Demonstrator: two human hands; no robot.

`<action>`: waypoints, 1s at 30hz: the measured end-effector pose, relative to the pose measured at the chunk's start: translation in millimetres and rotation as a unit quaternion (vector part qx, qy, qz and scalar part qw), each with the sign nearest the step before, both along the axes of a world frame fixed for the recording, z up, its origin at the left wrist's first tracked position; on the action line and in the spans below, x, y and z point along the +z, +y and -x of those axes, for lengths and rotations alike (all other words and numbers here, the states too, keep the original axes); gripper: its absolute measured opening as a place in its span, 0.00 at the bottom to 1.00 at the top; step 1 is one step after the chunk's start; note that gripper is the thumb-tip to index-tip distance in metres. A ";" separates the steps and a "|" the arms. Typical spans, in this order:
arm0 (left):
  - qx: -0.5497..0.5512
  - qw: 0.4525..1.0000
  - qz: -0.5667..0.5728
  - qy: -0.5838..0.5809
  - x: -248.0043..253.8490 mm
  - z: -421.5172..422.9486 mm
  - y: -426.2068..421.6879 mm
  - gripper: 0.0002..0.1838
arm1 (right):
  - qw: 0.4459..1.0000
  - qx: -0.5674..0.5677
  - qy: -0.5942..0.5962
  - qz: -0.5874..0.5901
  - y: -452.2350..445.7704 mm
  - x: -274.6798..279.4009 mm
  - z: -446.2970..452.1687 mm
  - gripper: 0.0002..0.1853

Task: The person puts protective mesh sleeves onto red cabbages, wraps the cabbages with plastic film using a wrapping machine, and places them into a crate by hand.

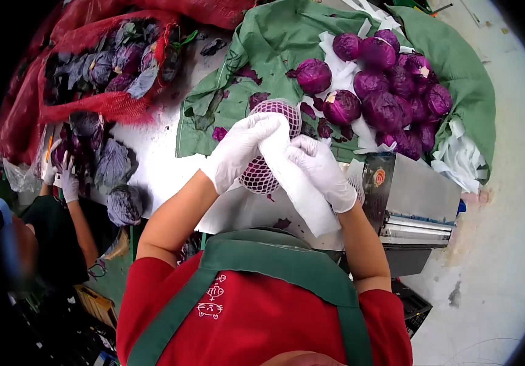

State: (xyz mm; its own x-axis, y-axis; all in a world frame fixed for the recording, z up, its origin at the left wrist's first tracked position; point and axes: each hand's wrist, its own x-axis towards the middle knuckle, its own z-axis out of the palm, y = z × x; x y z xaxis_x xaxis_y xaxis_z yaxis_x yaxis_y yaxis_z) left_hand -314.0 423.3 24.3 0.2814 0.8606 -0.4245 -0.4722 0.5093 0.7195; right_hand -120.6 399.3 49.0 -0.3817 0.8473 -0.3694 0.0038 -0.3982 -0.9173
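A purple cabbage in a white foam net (255, 178) is in front of me on the metal worktop, partly covered by my hands. Across it hangs a long white strip (302, 198), paper or thin cloth, slanting down toward my apron. My left hand (241, 149), in a white glove, pinches the strip's upper end over the netted cabbage. Lower on the strip's right edge, the gloved fingers of my right hand (323, 171) are closed on it. More white netting (355, 178) shows by my right wrist.
Peeled purple cabbages (390, 100) are heaped on a green cloth (213, 107) at the back right, with white strips (460, 155) beside them. A metal machine (421, 189) stands right. Red mesh sacks (100, 107) hold unpeeled cabbages at left, where a co-worker's gloved hand (69, 180) touches one.
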 end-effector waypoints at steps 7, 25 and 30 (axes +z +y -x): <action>0.000 0.996 -0.094 -0.006 4.3 -47.1 -7.4 0.05 | 0.960 -0.227 0.138 -0.087 2.7 -10.0 -3.6 0.20; 0.121 0.962 0.188 -0.159 -121.0 -104.6 219.2 0.13 | 0.749 -0.099 -0.605 -0.249 251.9 -64.8 -78.7 0.21; 0.132 0.978 0.117 -0.108 -163.7 -138.5 238.3 0.17 | 0.906 -0.004 -0.239 -0.348 352.7 -210.9 -134.1 0.28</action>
State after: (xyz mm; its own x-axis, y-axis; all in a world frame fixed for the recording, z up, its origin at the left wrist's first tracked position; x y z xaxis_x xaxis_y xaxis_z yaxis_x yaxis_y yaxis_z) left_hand -175.5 661.6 -139.5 0.1676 0.8014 -0.5741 -0.7377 0.4883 0.4662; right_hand 13.5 752.0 -161.9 -0.3113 0.9408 0.1339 0.4676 0.2743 -0.8403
